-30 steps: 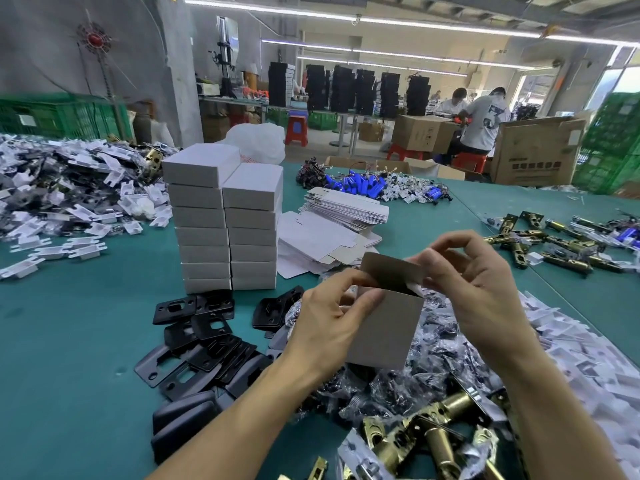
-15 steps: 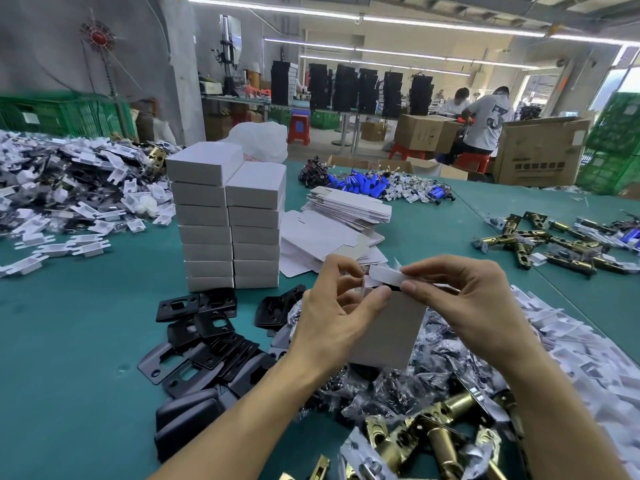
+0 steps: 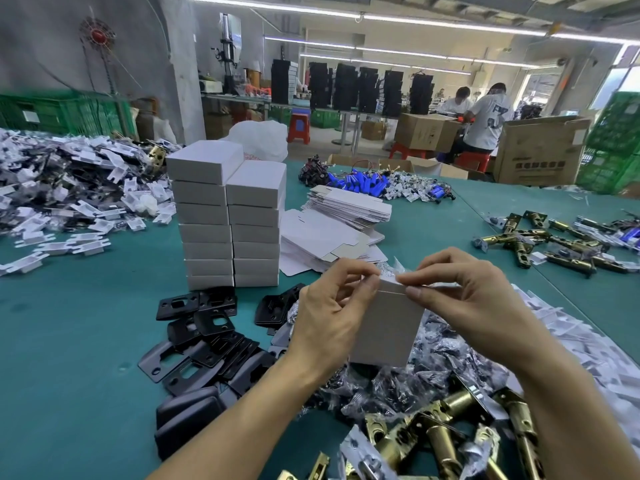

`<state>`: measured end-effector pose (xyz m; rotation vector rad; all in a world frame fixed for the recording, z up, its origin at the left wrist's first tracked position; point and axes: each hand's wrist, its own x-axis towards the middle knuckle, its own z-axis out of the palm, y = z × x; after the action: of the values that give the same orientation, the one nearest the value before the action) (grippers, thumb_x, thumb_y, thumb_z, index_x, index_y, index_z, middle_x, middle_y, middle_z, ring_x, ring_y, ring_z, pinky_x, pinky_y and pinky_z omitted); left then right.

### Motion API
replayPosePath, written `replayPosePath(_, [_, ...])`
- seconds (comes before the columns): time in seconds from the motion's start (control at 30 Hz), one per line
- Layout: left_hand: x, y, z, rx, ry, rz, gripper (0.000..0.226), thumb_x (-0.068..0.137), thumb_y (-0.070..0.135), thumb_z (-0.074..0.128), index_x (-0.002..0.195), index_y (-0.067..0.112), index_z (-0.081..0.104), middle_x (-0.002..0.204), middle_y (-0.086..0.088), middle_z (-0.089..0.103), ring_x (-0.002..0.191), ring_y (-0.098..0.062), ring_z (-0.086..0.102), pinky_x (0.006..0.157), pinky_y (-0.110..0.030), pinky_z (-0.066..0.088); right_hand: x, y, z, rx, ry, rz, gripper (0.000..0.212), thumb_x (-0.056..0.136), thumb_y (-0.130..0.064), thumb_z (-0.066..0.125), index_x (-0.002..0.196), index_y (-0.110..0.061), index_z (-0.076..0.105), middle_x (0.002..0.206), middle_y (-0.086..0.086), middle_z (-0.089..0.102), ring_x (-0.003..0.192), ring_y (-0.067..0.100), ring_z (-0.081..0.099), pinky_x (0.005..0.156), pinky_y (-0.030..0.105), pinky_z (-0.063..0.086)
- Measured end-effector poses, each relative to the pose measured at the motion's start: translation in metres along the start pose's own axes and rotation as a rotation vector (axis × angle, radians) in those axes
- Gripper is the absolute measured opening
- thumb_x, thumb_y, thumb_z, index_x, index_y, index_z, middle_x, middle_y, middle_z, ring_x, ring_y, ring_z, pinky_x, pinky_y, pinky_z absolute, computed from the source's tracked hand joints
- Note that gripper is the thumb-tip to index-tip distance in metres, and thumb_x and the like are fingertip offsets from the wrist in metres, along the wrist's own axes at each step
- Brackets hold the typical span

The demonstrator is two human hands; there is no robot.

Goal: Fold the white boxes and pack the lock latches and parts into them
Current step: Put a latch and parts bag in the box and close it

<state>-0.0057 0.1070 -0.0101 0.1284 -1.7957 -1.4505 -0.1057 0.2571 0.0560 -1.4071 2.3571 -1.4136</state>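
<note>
You hold the white box (image 3: 388, 327) upright over the middle of the green table (image 3: 69, 341), its long axis vertical, its broad grey-white face towards you and the flap end on top. Your left hand (image 3: 332, 317) is curled round the box's left edge, thumb and forefinger pinching the upper left corner. Your right hand (image 3: 467, 299) pinches the top flap between thumb and forefinger, and the flap lies nearly level along the top edge.

The box's lower end sits just over the heap of bagged parts (image 3: 433, 368); it may be resting on them, but the view does not settle that. Brass latches (image 3: 443, 434) lie nearer you, black strike plates (image 3: 207, 341) to the left. Two stacks of folded boxes (image 3: 228, 216) stand behind the plates, with flat box blanks (image 3: 346, 209) beside them. Bare cloth lies open at far left.

Your left hand hides the box's left edge, and nothing inside the box shows. The nearest latches are cut off by the bottom edge.
</note>
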Motion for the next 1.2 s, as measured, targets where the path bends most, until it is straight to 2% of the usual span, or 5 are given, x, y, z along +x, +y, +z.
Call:
replayPosePath(0.2, [-0.002,-0.002,-0.002,0.191,-0.049,0.106,0.035,0.082,0.047,0.073,0.099,0.017,0.069,0.122,0.005,0.069,0.105,-0.010,0.069,0.076,-0.036,0.062,-0.002,0.005,-0.002,-0.027,-0.072,0.043,0.026,0.082,-0.012,0.077,0.091,-0.036,0.077,0.106,-0.013,0.066,0.099,0.000,0.064,0.086,0.019,0.050])
replayPosePath(0.5, [0.002,-0.007,-0.002,0.091,-0.131,0.027,0.017,0.092,0.019,0.072,0.108,0.026,0.074,0.113,0.009,0.072,0.110,-0.016,0.066,0.085,-0.048,0.058,-0.003,0.011,0.000,0.211,-0.087,0.139,0.024,0.083,0.001,0.072,0.092,-0.021,0.078,0.094,-0.012,0.076,0.079,0.002,0.071,0.055,0.007,0.044])
replayPosePath(0.73, [0.001,-0.005,-0.003,0.054,-0.166,-0.280,0.030,0.093,0.045,0.066,0.115,0.057,0.050,0.117,0.011,0.065,0.098,-0.009,0.069,0.070,-0.025,0.059,0.000,0.014,0.002,0.366,0.084,0.142,0.016,0.077,-0.007,0.075,0.088,-0.018,0.078,0.086,0.005,0.077,0.077,0.023,0.074,0.061,0.029,0.061])
replayPosePath(0.93, [0.006,0.007,0.003,-0.444,-0.003,-0.526,0.048,0.076,0.046,0.071,0.115,0.022,0.057,0.113,-0.009,0.061,0.083,-0.015,0.072,0.064,-0.036,0.061,0.003,0.007,0.004,0.682,0.326,0.177,0.019,0.072,-0.023,0.074,0.091,-0.021,0.077,0.090,0.011,0.076,0.074,0.027,0.074,0.061,0.031,0.060])
replayPosePath(1.2, [0.011,0.007,-0.003,-0.532,0.367,-0.608,0.015,0.101,0.043,0.054,0.108,0.030,0.051,0.101,-0.011,0.065,0.073,-0.024,0.066,0.051,-0.034,0.056,0.006,-0.007,0.052,0.193,0.310,0.141,0.035,0.088,-0.028,0.070,0.122,-0.022,0.069,0.109,-0.001,0.071,0.074,0.013,0.073,0.069,0.029,0.062])
